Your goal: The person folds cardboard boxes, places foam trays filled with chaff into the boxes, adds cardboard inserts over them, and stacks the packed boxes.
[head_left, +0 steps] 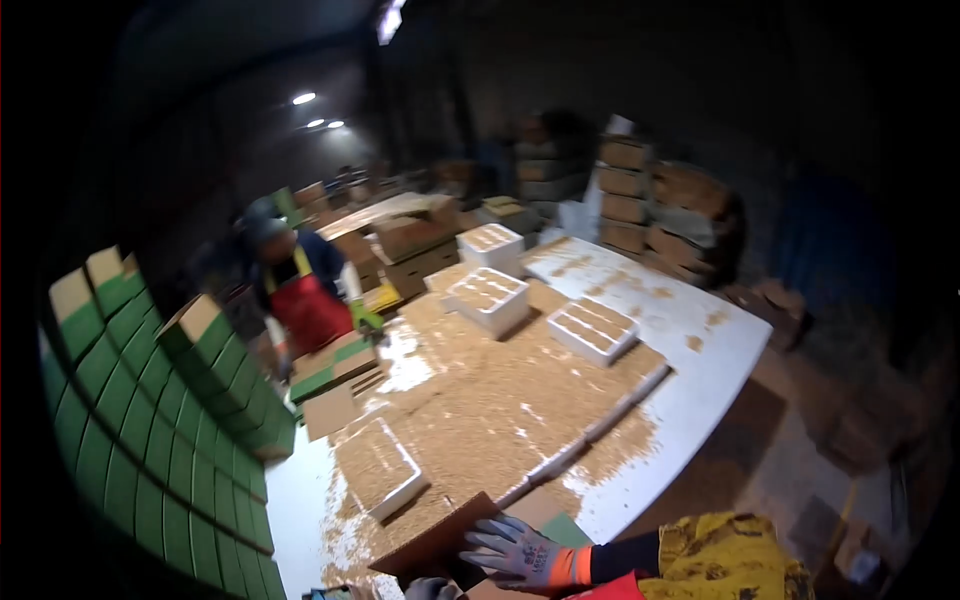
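Gloved right hand (505,550), fingers spread, rests on an open cardboard box (435,538) at the near end of a table (725,335); the grip of the left hand (432,589) cannot be told. White margin runs along the table's right; glove lettering (536,560) is unreadable.

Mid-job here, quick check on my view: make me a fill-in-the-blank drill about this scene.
1. The right hand, in a pale glove with a bright ____ cuff, touches a brown cardboard flap.
2. Near the white table, a co-worker wears a ____ apron.
3. Tall stacks of green-and-brown boxes stand on the picture's ____-hand side.
Missing words: orange; red; left.
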The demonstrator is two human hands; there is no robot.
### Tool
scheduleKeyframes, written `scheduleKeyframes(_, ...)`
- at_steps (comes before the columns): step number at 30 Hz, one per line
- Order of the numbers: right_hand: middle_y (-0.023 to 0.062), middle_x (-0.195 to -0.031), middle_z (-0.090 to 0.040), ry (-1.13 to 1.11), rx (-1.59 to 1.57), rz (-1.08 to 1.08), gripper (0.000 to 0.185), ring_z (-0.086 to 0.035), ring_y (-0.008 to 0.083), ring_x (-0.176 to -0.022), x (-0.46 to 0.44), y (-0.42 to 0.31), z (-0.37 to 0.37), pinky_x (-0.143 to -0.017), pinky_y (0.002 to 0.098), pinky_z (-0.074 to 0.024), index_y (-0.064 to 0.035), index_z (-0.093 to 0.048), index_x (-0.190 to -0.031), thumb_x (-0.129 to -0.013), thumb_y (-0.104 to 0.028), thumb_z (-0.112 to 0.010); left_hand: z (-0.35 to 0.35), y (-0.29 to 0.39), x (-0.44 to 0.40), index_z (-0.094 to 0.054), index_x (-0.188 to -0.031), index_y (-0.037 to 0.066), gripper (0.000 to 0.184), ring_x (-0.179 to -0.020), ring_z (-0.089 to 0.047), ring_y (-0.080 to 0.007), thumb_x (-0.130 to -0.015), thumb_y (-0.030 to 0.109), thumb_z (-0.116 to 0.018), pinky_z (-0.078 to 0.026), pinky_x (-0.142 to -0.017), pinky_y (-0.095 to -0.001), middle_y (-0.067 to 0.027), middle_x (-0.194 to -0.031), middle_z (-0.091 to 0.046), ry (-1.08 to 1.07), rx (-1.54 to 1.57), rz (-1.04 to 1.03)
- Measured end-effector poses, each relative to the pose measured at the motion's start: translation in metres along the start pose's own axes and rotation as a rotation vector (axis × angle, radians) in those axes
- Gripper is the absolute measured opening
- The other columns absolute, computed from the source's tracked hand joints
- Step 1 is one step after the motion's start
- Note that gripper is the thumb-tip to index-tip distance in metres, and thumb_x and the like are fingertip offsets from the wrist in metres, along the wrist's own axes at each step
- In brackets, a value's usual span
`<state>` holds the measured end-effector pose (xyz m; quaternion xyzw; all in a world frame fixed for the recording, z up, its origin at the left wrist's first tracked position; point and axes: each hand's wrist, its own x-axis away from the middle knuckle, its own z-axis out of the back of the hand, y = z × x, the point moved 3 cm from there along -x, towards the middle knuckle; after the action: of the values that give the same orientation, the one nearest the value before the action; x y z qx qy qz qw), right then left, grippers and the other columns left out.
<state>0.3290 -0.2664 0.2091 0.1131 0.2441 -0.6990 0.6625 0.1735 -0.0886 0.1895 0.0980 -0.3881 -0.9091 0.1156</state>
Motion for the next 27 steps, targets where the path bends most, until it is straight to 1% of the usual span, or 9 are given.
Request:
scheduleKeyframes(4, 0.0210, -0.137, -0.042, 0.102, -0.080, -0.179, 0.063, -0.036, 0.0366, -0.130, -0.076, 0.033, 0.012, -0.110, 0.0477, -0.0239, -0.0045, -0.036, -0.138, -0.090, -0.042, -0.051, -0.001, 0.051, 0.003, -0.041, -0.128, -0.007, 0.060, -0.115, -0.044, -0.0439, -0.085, 0.029, -0.062, -0.035, -0.099, -0.0478, -0.0295, -0.120, -0.049, 0.344, -0.401, 0.136)
scheduleKeyframes(6, 0.0205, -0.127, -0.051, -0.025, -0.061, -0.052, 0.056, -0.046, 0.0386, -0.119, -0.057, 0.022, 0.006, -0.106, 0.0482, -0.0287, -0.0009, -0.046, -0.128, -0.089, -0.040, -0.054, 0.003, 0.044, 0.021, -0.022, -0.139, -0.011, 0.083, -0.131, -0.022, -0.0474, -0.084, 0.036, -0.062, -0.018, -0.110, -0.0510, -0.0312, -0.141, -0.027, 0.592, -0.483, -0.030)
scheduleKeyframes(9, 0.0201, -0.116, -0.057, -0.160, -0.187, 0.271, 0.048, -0.059, 0.0366, -0.101, 0.015, 0.005, -0.024, -0.093, 0.0420, -0.0459, -0.0028, -0.054, -0.121, -0.089, -0.037, -0.058, 0.002, 0.001, 0.023, -0.021, -0.139, -0.013, 0.080, -0.130, -0.026, -0.0481, -0.090, 0.040, -0.054, -0.021, -0.110, -0.0508, -0.0330, -0.140, -0.030, 0.803, -0.497, 0.213)
scheduleKeyframes(12, 0.0178, -0.115, -0.059, 0.083, -1.214, -0.643, 0.038, -0.060, 0.0330, -0.098, 0.042, 0.055, -0.051, -0.091, 0.0389, -0.0466, -0.0076, -0.058, -0.118, -0.091, -0.034, -0.055, -0.007, -0.044, 0.012, -0.049, -0.128, 0.001, 0.050, -0.099, -0.059, -0.0269, -0.093, 0.036, -0.050, -0.042, -0.084, -0.0407, -0.0149, -0.114, -0.060, 0.082, -0.345, 0.919)
scheduleKeyframes(14, 0.0137, -0.114, -0.061, 0.267, -1.113, -1.099, 0.038, -0.061, 0.0273, -0.094, 0.025, 0.103, -0.059, -0.085, 0.0376, -0.0472, -0.0099, -0.059, -0.119, -0.092, -0.036, -0.051, -0.014, -0.051, 0.025, -0.052, -0.123, -0.004, 0.049, -0.094, -0.059, -0.0353, -0.093, 0.034, -0.049, -0.046, -0.084, -0.0448, -0.0244, -0.106, -0.060, 0.175, -0.581, 0.472)
scheduleKeyframes(17, 0.0090, -0.096, -0.064, -0.298, 0.006, 0.021, 0.050, -0.058, 0.0166, -0.080, 0.016, 0.136, -0.077, -0.061, 0.0280, -0.0449, -0.0066, -0.058, -0.120, -0.092, -0.047, -0.049, 0.024, -0.005, 0.026, -0.057, -0.119, -0.001, 0.052, -0.094, -0.062, -0.0280, -0.089, 0.041, -0.053, -0.048, -0.080, -0.0407, -0.0186, -0.101, -0.064, 0.622, -0.291, 0.204)
scheduleKeyframes(19, 0.0075, -0.102, -0.063, -0.376, -1.015, -0.805, 0.048, -0.056, 0.0153, -0.091, 0.000, 0.130, -0.047, -0.067, 0.0279, -0.0475, -0.0077, -0.051, -0.119, -0.084, -0.037, -0.066, 0.032, -0.019, 0.026, -0.050, -0.128, -0.001, 0.049, -0.106, -0.059, -0.0257, -0.093, 0.032, -0.048, -0.044, -0.094, -0.0396, -0.0154, -0.116, -0.061, 0.945, 0.305, 0.118)
scheduleKeyframes(21, 0.0078, -0.112, -0.060, -0.227, -1.104, -0.687, 0.053, -0.055, 0.0146, -0.097, -0.029, 0.110, -0.011, -0.072, 0.0283, -0.0488, -0.0078, -0.046, -0.118, -0.079, -0.029, -0.074, 0.022, -0.048, 0.015, -0.055, -0.118, -0.008, 0.051, -0.085, -0.061, -0.0219, -0.092, 0.035, -0.049, -0.049, -0.079, -0.0382, -0.0141, -0.100, -0.064, 1.310, 1.062, -0.080)
scheduleKeyframes(27, 0.0086, -0.124, -0.052, -0.428, -0.510, 0.118, 0.040, -0.054, 0.0179, -0.106, 0.006, 0.014, -0.055, -0.082, 0.0328, -0.0493, -0.0083, -0.050, -0.110, -0.082, -0.027, -0.070, 0.015, -0.129, 0.063, -0.047, -0.127, -0.007, 0.048, -0.108, -0.052, -0.0244, -0.092, 0.025, -0.052, -0.041, -0.094, -0.0354, -0.0170, -0.118, -0.056, 0.666, 0.768, 0.289)
